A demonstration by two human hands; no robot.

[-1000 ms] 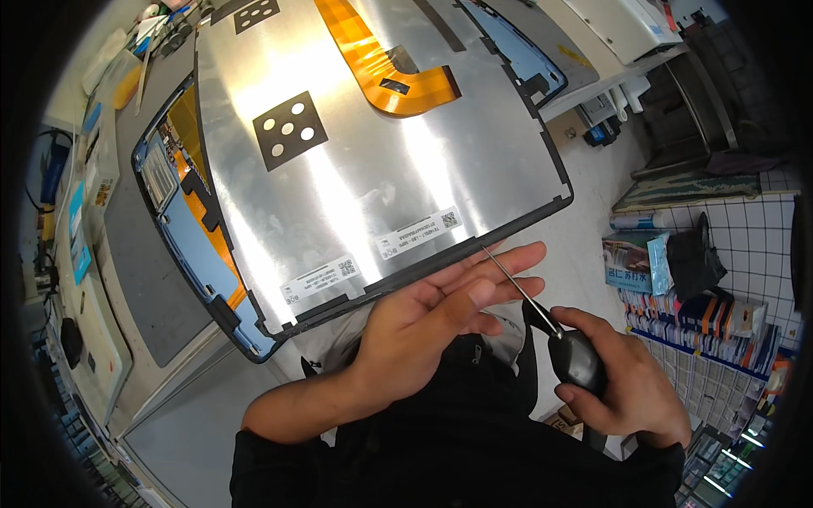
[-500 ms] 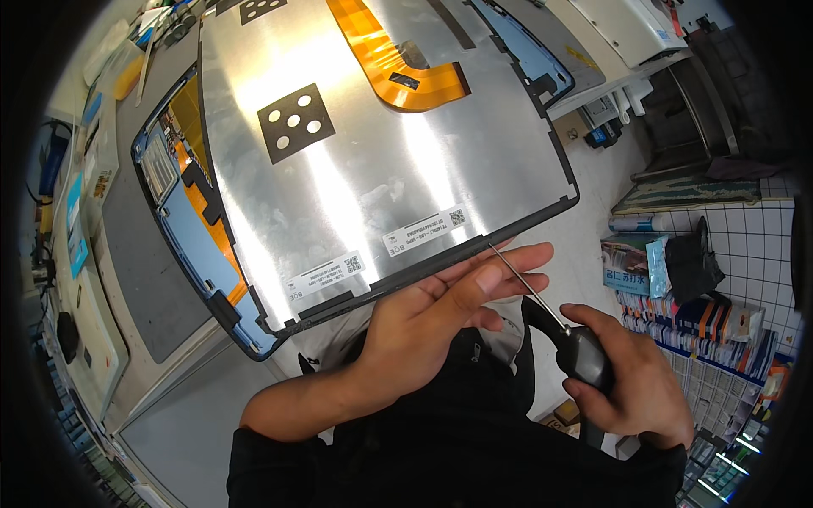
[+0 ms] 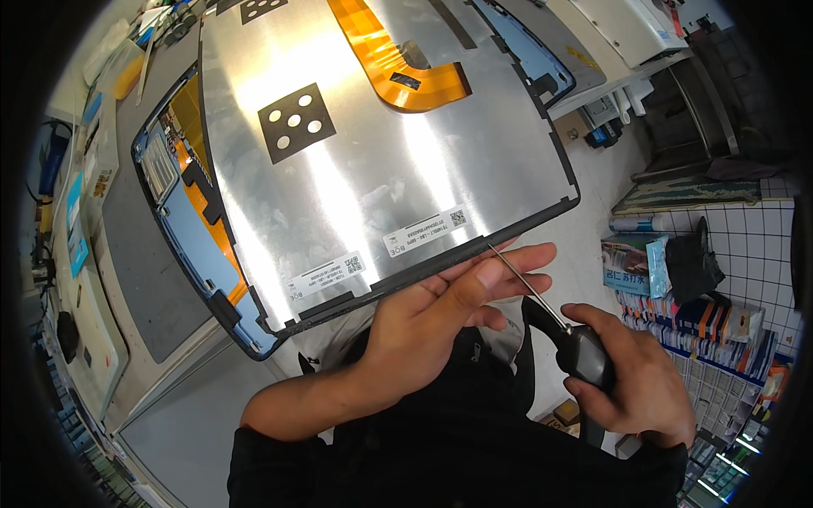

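Observation:
A large silver-backed display panel (image 3: 364,169) with a black edge lies tilted toward me. A bent orange ribbon cable (image 3: 411,93) and a dark square with white dots (image 3: 296,123) are on its back. My left hand (image 3: 423,326) is palm up at the panel's near edge, fingers stretched to the right and thumb beside the edge. In my right hand (image 3: 639,385) is a tool with a bulky dark handle (image 3: 586,357) and a thin metal shaft. The shaft's tip meets the black near edge, passing over my left fingers.
Under the panel lies a blue frame (image 3: 203,262) with orange flex cable, on a grey mat (image 3: 161,309). A white box-like device (image 3: 622,30) stands at the upper right. Packets and boxes (image 3: 711,322) stand by a white grid rack (image 3: 754,229) on the right.
Almost nothing differs. My left fingers and the tool have shifted very slightly; the shaft's tip stays at the panel's near edge.

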